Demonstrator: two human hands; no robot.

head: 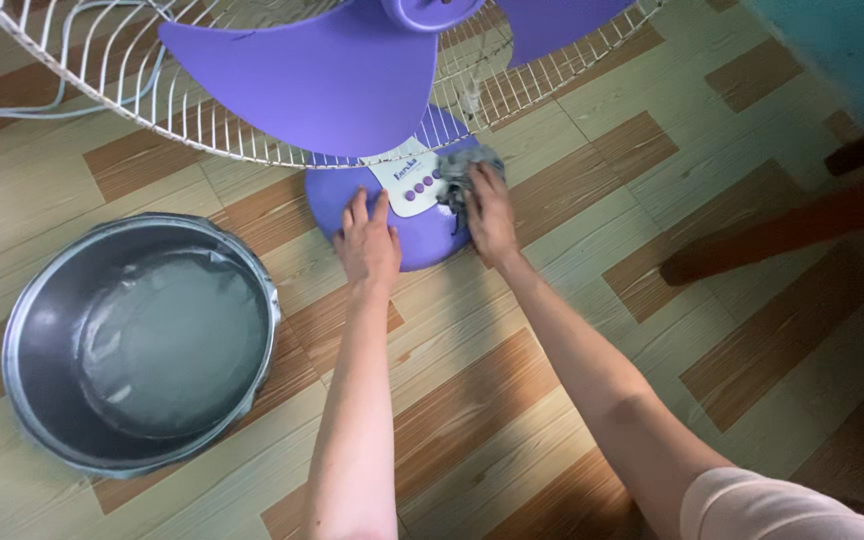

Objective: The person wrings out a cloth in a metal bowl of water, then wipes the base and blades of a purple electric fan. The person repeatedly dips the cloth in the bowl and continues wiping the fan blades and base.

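Observation:
A purple fan stands on the floor, its round purple base (414,248) with a white button panel (410,182) directly in front of me. My left hand (366,243) lies flat and open on the base's left side. My right hand (489,217) presses a crumpled grey cloth (466,172) against the base's right side, beside the panel. Above them are the purple blades (322,80) inside a white wire guard (112,80).
A grey metal basin (32,330) holding water sits on the floor to the left. The floor is patterned in brown and pale wood-look tiles. A dark wooden furniture leg (782,230) reaches in from the right. A pale cord (12,112) runs at top left.

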